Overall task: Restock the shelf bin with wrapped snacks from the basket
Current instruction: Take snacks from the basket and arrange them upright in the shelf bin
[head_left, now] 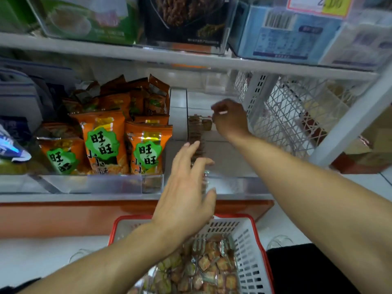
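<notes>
While the left hand (pixel 184 187) spreads loose over the clear shelf bin (pixel 229 183), the right hand's (pixel 230 118) curled fingers hide any hold above the white shelf (pixel 127 197).

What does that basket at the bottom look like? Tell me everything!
The basket is white plastic with slotted walls and a red rim. It sits low in front of the shelf, below both arms, and is cut off by the picture's bottom edge. Inside lies a loose heap of small wrapped snacks in clear, shiny wrappers. The left hand hovers above its far edge, fingers straight, not touching it.
</notes>
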Available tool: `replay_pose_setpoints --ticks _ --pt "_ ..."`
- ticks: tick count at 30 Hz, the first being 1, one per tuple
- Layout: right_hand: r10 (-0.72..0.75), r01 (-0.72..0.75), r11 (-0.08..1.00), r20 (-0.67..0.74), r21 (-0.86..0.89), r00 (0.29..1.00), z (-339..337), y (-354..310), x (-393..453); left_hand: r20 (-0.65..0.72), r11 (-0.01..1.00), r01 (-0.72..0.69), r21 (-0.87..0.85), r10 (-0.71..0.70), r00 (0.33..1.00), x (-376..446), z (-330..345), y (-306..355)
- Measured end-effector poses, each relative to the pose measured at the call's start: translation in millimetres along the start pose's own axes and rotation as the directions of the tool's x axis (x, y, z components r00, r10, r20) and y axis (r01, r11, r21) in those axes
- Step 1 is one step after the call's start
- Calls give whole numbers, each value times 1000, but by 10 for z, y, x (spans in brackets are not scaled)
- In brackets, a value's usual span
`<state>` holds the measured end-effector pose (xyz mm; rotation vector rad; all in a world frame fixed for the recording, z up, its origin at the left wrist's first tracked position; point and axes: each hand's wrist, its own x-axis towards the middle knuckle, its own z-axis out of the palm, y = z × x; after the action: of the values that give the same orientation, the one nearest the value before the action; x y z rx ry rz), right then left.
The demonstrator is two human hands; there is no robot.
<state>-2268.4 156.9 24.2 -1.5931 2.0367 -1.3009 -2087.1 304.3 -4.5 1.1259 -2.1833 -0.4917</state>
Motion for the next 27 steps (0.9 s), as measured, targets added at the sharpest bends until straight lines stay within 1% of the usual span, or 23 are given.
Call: replay_pose_setpoints --ticks 1,2,3,4,5,6,7,8,9,10,11,12,13,14,15,16,17,18,20,22,24,25,27 --pt "-73 78 992 -55 104 996 -42 -139 -160 -25 1000 -10 -26 9 1000 -30 -44 22" --pt "-134 155 965 -109 210 985 -86 -259 -346 -8 999 -10 -39 10 1000 -71 -83 33" --pt "-190 230 930 -162 287 968 -126 -350 -541 65 999 7 -44 -4 998 -119 -118 42" --pt "-254 311 896 -208 317 945 -157 -409 -748 199 999 41 -29 -35 979 -183 -141 47" --pt "-333 400 861 -245 313 910 -172 -433 -964 369 998 63 26 -68 927 -260 -147 45" --pt "-420 487 819 -260 304 869 -163 -409 -1189 540 991 37 128 -101 836 -345 -134 27" --pt "-506 560 771 -242 304 828 -127 -334 -1418 687 970 -34 240 -145 712 -438 -105 -4" --pt "-581 610 732 -190 303 792 -72 -214 -1652 798 939 -114 326 -209 565 -535 -59 -46" --pt "-632 632 718 -109 293 768 -2 -49 -1875 866 912 -175 371 -272 420 -631 2 -91" --pt "-644 620 735 -2 273 765 69 148 -2080 897 895 -208 394 -325 300 -718 85 -145" --pt "-611 575 785 141 229 779 150 375 -2255 904 888 -212 409 -363 224 -792 187 -206" --pt "-521 509 851 333 132 786 218 629 -2393 901 887 -185 424 -393 184 -852 296 -277" --pt "-346 430 902 553 -25 758 272 896 -2494 893 888 -136 439 -414 176 -904 398 -356" --pt "-105 364 909 735 -202 670 316 1182 -2593 883 887 -89 453 -433 183 -962 494 -448" --pt "124 315 887 831 -338 543 343 1463 -2712 873 883 -53 466 -448 195 -1031 585 -559" --pt "277 287 859 856 -424 436 353 1720 -2846 861 876 -29 481 -466 205 -1113 665 -687" --pt "351 286 837 858 -467 376 357 1925 -2975 851 869 -20 494 -479 215 -1197 730 -811" --pt "392 305 815 856 -493 336 362 2087 -3080 844 862 -19 507 -492 215 -1268 784 -924" --pt "440 253 823 853 -508 282 452 2334 -3285 827 844 27 535 -530 186 -1425 936 -1153" --pt "460 179 844 854 -505 242 519 2359 -3401 807 828 100 552 -560 187 -1578 1048 -1264" --pt "460 197 848 867 -493 190 653 2436 -3464 803 820 196 538 -569 177 -1706 1254 -1344" --pt "462 237 838 870 -492 172 715 2454 -3513 806 821 242 517 -562 185 -1761 1357 -1352" --pt "474 288 811 861 -509 185 806 2472 -3589 823 844 316 434 -514 241 -1861 1591 -1335"
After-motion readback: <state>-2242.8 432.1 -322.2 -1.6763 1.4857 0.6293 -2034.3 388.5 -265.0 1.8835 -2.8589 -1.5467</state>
